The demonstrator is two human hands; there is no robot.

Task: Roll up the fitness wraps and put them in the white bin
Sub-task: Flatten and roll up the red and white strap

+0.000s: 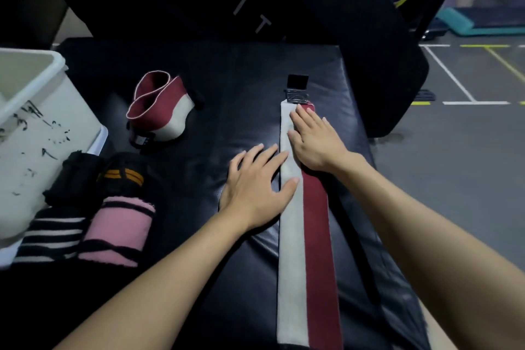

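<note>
a: which way does the long maroon and off-white fabric wrap (308, 236) run?

b: its long axis goes straight away from the person, laid flat on the black padded vinyl bench (255, 71). the far end carries a black strap tab with a grey patch (297, 88); the near end leaves the bottom edge. the white half lies on the left, the maroon on the right.

a: and the hands?

b: both spread flat, pinching nothing. the left hand (255, 182) lies on the bench with thumb and fingertips on the wrap's white edge. the right hand (315, 142) presses palm down on the wrap near its far end.

a: the bin?

b: the white plastic bin (42, 128) stands at the bench's left edge, well apart from the wrap. a second, loosely coiled maroon and white wrap (162, 108) sits beside it, and a pile of pink, striped and black wraps (93, 207) lies nearer.

a: the room?

b: dim; a black pad lettered "fit" (238, 6) leans behind, and a grey floor with white and yellow lines (468, 79) lies to the right.
</note>
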